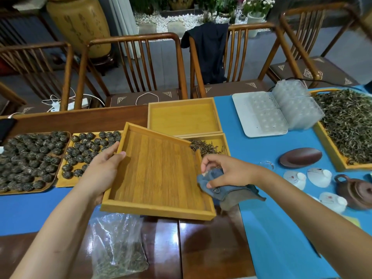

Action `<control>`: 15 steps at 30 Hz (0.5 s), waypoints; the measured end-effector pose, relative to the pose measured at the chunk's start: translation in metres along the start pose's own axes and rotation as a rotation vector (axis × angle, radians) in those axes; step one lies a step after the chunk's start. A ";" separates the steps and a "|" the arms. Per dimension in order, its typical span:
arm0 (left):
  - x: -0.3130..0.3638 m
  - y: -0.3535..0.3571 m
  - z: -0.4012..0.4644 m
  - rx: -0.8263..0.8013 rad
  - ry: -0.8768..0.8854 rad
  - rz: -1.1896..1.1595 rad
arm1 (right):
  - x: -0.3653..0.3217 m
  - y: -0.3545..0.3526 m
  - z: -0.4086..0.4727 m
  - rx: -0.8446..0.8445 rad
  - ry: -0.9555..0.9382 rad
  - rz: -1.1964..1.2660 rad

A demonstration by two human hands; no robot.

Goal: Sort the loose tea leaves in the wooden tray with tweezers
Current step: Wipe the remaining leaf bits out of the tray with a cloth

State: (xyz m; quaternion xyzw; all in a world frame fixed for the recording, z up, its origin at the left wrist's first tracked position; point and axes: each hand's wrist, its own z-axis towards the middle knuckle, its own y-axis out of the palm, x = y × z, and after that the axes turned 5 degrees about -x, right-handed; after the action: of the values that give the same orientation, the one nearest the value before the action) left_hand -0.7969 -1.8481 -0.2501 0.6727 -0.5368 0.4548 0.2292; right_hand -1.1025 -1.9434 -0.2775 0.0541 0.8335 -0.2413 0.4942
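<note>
My left hand (102,170) grips the left edge of a wooden tray (157,174), thumb curled over its rim, holding it tilted above the table's near edge. My right hand (227,172) pinches a crumpled blue-grey cloth (216,184) against the tray's right rim. Just behind that rim, loose tea leaves (205,148) lie in a second tray (223,141). A plastic bag of leaves (118,250) rests at the near edge. Trays of rolled tea balls (34,158) sit toward the left edge.
</note>
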 end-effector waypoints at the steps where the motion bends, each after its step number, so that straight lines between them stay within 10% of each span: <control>1: 0.001 -0.002 0.001 0.005 0.003 -0.003 | -0.003 0.001 -0.002 -0.055 -0.011 -0.001; 15: -0.012 0.001 0.004 -0.005 -0.036 0.003 | -0.031 0.029 0.012 -0.352 -0.016 -0.555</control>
State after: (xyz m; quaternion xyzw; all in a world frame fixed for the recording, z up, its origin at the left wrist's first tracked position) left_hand -0.7965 -1.8448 -0.2627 0.6794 -0.5428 0.4416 0.2208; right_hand -1.0675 -1.9188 -0.2667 -0.2633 0.8413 -0.2196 0.4178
